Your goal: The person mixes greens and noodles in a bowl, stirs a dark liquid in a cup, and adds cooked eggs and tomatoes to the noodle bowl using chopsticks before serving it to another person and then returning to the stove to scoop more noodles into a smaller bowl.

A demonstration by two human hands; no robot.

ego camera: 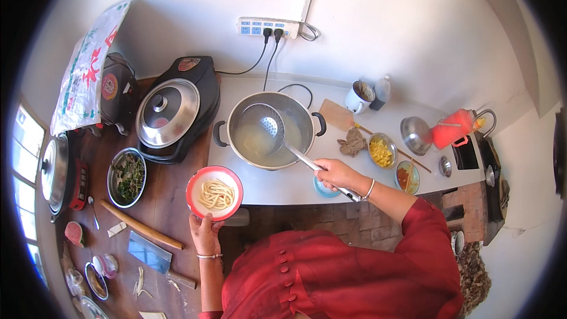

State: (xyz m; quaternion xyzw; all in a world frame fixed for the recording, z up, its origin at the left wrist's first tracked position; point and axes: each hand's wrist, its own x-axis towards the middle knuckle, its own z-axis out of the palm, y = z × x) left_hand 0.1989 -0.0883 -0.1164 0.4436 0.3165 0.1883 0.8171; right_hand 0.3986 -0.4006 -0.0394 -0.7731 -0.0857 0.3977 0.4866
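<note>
My left hand (206,235) grips the near rim of a red-rimmed white enamel bowl (195,199), with thick noodles (216,194) inside it. My right hand (339,173) is closed around the metal handle of a perforated skimmer ladle (267,126). The ladle's round head is in a two-handled metal pot (229,135), over cloudy liquid (250,139); I see no noodles on it. Partly hidden beneath my right hand is a light-blue dish (323,188).
Left: a lidded electric pan (168,110), a bowl of greens (128,177), a rolling pin (141,224) and a cleaver (149,251). Right: a bowl of yellow food (381,153), a cloth (353,141), a red thermos (452,128). Cords run from a wall power strip (268,26).
</note>
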